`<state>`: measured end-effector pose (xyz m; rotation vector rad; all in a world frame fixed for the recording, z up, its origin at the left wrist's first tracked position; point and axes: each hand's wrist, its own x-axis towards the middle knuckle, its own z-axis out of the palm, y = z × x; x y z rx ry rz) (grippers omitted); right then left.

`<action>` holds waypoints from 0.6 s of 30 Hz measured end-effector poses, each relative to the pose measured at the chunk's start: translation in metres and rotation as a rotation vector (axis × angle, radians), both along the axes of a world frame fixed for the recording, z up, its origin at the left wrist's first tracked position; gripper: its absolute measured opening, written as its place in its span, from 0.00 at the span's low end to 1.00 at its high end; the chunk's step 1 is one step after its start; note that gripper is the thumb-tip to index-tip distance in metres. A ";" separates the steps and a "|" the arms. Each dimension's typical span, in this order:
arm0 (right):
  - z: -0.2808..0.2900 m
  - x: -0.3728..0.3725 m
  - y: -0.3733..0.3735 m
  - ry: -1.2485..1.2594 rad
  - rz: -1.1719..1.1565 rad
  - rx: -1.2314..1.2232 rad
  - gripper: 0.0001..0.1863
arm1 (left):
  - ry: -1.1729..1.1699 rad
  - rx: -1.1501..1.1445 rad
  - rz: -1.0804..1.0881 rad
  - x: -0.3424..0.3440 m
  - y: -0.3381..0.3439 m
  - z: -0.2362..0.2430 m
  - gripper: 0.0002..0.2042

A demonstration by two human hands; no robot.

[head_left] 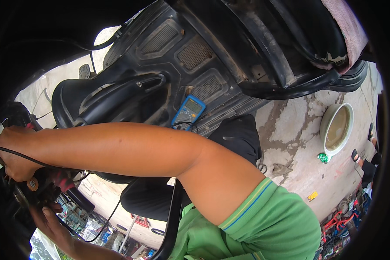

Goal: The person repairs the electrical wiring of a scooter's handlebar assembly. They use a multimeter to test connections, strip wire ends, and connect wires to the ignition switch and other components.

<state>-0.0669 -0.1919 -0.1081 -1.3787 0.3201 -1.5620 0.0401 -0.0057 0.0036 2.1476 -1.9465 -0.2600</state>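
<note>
My right arm, in a green sleeve, stretches across the view to the far left. There my right hand [16,151] is closed, its fingers curled at a dark assembly [41,190] on a vehicle's front; what they grip is hidden. A black cable [28,159] passes across this hand. Lower down, my left hand [52,223] is bent round the underside of the same assembly, its thumb against it and its other fingers partly in shadow. Beyond my forearm, a blue multimeter [189,112] lies on the black footboard [171,60], its leads partly covered by my arm.
A black seat [286,26] with a pink cloth [346,28] is at the upper right. On the cracked concrete stand a pale basin [337,128] of murky water, a green object [323,157] and a yellow packet [312,196]. A person's foot [355,156] and assorted tools [342,221] line the right edge.
</note>
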 end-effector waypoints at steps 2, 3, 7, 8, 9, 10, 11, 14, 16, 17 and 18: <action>-0.002 -0.005 0.004 -0.030 -0.019 -0.015 0.11 | -0.006 -0.012 0.004 0.002 0.002 -0.001 0.31; -0.002 -0.007 0.005 -0.027 -0.013 -0.022 0.11 | -0.010 -0.017 0.006 0.002 0.003 -0.002 0.31; -0.001 -0.017 0.012 -0.004 0.013 -0.041 0.09 | 0.003 -0.079 -0.033 -0.009 0.009 -0.005 0.32; -0.001 -0.016 0.014 -0.011 0.005 -0.037 0.09 | -0.011 -0.098 -0.024 -0.012 0.013 -0.005 0.32; -0.001 -0.013 0.014 -0.020 0.001 -0.034 0.09 | -0.026 -0.116 -0.009 -0.016 0.018 -0.004 0.32; 0.003 -0.010 0.016 -0.034 0.006 -0.038 0.08 | -0.036 -0.091 -0.014 -0.021 0.021 0.001 0.32; 0.003 -0.023 0.018 -0.008 0.039 -0.026 0.07 | -0.047 -0.073 -0.016 -0.019 0.019 0.006 0.31; -0.010 -0.029 0.010 -0.045 0.045 0.031 0.14 | -0.085 -0.118 -0.001 -0.005 0.018 0.000 0.32; -0.011 -0.025 0.003 -0.100 0.071 -0.037 0.11 | -0.138 -0.133 -0.023 -0.034 0.016 0.007 0.29; -0.004 -0.036 0.010 -0.097 0.156 0.020 0.09 | -0.280 -0.250 -0.047 -0.036 0.018 0.010 0.24; 0.001 -0.043 0.011 -0.105 0.231 0.066 0.07 | -0.387 -0.410 -0.148 -0.041 0.014 0.010 0.18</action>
